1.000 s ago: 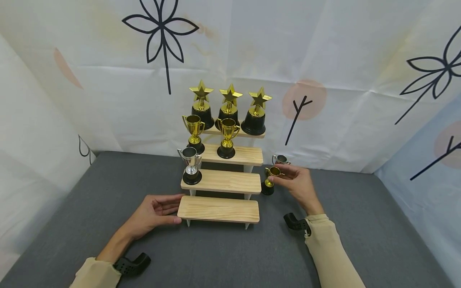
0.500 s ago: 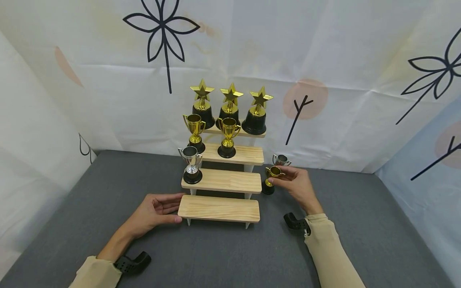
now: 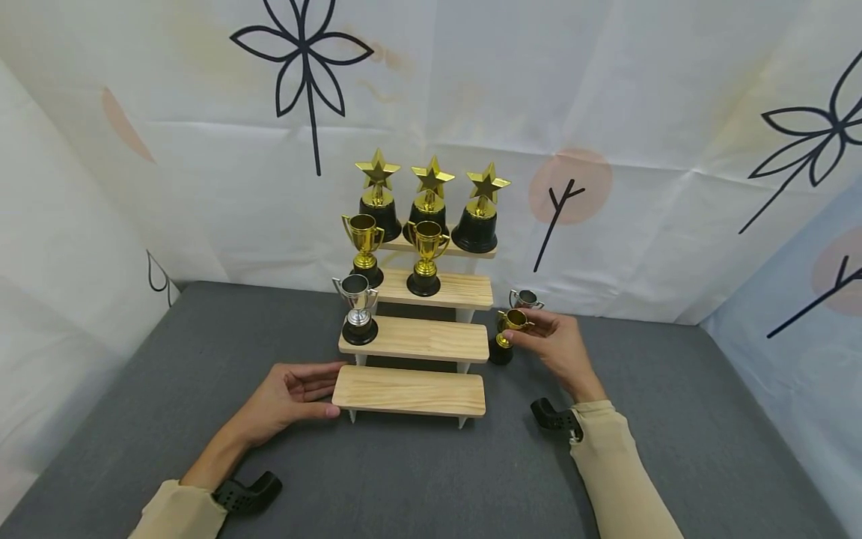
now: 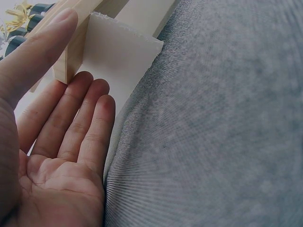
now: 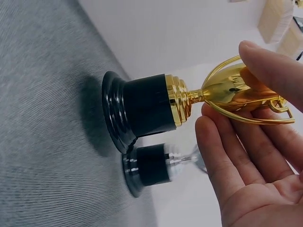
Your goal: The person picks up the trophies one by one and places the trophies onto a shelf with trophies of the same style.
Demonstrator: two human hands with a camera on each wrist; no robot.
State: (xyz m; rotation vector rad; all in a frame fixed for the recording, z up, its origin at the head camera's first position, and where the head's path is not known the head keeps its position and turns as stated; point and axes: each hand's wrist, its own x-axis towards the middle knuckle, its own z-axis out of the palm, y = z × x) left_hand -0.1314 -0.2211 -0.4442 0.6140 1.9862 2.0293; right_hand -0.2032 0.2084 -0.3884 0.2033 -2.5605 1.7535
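Around the bowl of a gold trophy cup [image 5: 229,87] with a black base, my right hand [image 3: 555,344] has its thumb on one side and fingers on the other. This trophy stands near the right side of a stepped wooden stand [image 3: 411,389]; in the right wrist view a shadow lies by its base, and I cannot tell whether it touches the table. A silver trophy cup [image 5: 154,165] is just behind it, partly hidden by my hand in the head view. My left hand [image 3: 289,397] rests at the left end of the lowest step, fingers extended against its side support [image 4: 118,52].
Three gold star trophies [image 3: 429,202] fill the top step. Two gold cups [image 3: 426,254] stand on the step below, and a silver cup [image 3: 359,308] is at the left of the third. Patterned white cloth [image 3: 471,90] hangs behind the grey table [image 3: 431,486].
The top of the gold trophy cup in my right hand has tipped slightly to the right. My left hand and the stand stay in place.
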